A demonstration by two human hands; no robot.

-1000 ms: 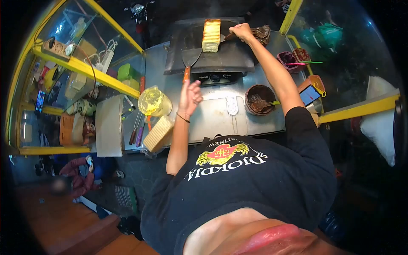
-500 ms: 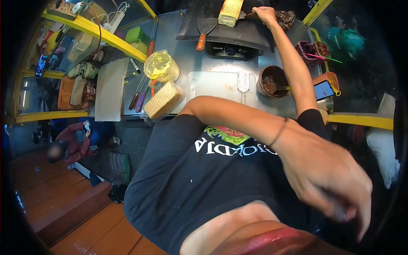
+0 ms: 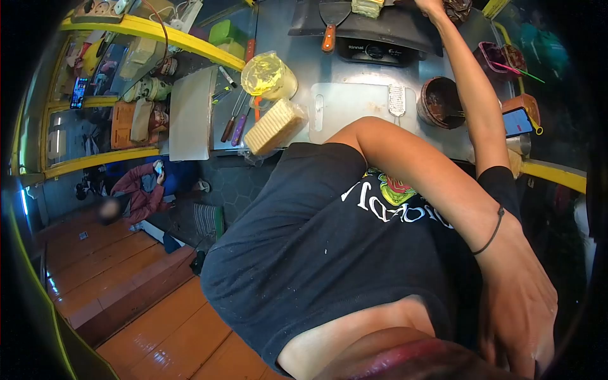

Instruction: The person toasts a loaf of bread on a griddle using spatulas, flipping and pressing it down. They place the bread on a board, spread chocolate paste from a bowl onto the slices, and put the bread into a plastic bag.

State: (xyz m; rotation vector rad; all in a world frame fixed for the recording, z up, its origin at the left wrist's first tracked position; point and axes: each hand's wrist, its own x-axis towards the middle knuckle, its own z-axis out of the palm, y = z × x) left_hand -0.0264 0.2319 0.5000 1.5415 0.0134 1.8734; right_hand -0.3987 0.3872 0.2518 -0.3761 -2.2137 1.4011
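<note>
My left arm crosses my chest, and my left hand [image 3: 520,310] hangs at the lower right with its fingers stretched downward. Nothing shows in it; the fingertips are partly hidden. My right hand [image 3: 432,6] reaches to the top edge, closed around a thin brown-handled tool whose far end is out of view. Beside it, a pale bread block [image 3: 367,7] sits on the black griddle [image 3: 392,28], cut off by the frame. A spatula [image 3: 329,38] with an orange handle lies at the griddle's left. A dark crumpled plastic bag [image 3: 457,9] is right of my hand.
A Rinnai stove [image 3: 373,52] sits under the griddle. Nearer lie a white cutting board [image 3: 348,104], a grater [image 3: 397,100], a brown tub [image 3: 437,101], a yellow-smeared tub [image 3: 271,76] and a wrapped bread block [image 3: 275,126]. A phone [image 3: 518,121] is at right. A person [image 3: 142,190] sits at left.
The view has shifted, so the counter appears higher and further right. My left hand has turned downward, its fingers straighter. My right hand remains by the griddle, now cut by the frame edge.
</note>
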